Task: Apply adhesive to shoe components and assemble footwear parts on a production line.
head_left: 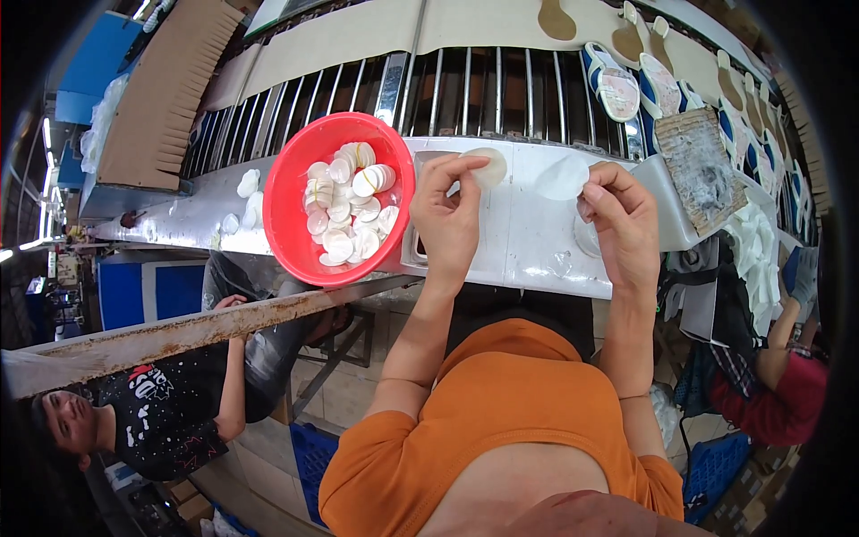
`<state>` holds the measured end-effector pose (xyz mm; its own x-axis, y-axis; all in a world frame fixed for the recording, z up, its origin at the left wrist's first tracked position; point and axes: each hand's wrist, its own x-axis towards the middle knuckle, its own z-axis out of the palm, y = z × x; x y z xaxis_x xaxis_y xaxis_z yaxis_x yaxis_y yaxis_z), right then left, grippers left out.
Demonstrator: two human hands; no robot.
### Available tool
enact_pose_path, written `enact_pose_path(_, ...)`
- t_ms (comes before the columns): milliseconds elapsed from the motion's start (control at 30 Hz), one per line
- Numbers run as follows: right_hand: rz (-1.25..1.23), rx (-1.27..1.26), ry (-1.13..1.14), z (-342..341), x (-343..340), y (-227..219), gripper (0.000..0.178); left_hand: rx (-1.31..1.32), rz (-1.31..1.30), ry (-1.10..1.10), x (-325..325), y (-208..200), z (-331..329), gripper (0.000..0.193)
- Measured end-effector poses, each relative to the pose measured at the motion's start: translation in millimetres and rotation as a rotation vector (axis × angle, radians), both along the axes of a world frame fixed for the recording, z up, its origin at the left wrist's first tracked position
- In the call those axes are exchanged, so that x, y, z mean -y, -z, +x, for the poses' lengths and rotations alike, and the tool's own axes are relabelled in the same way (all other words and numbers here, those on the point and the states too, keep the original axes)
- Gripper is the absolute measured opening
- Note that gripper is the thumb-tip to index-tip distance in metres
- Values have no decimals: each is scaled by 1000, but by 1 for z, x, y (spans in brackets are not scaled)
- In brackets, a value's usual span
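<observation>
My left hand is pinched on a thin, round, translucent disc, held by its left edge. A white, rounded, paper-like piece hangs from the closed fingertips of my right hand. The two pieces are apart, above the white worktop. Left of my left hand stands a red plastic bowl holding many round whitish discs, some of them stacked and bound with rubber bands. Another clear round piece lies on the worktop, partly behind my right hand.
Beyond the worktop runs a roller conveyor carrying sandals and loose soles. A worn, glue-smeared board rests on a container at right. A rusty bar crosses at left, near a seated person. Another person works at right.
</observation>
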<state>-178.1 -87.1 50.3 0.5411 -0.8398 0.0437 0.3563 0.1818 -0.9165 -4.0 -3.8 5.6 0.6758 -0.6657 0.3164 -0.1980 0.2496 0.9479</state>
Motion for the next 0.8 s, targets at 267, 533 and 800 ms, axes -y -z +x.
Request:
enact_pose_path(267, -85, -182, 10, 5, -8, -4, 7, 508, -115, 202, -5, -33, -29, 31)
enact_pose_path(533, -304, -254, 213, 5, -8, -7, 16, -262, 40, 324, -4, -12, -26, 12)
enact_pose_path(800, -605, -398, 176, 7, -10, -4, 10, -231, 21, 330, -2, -19, -32, 11)
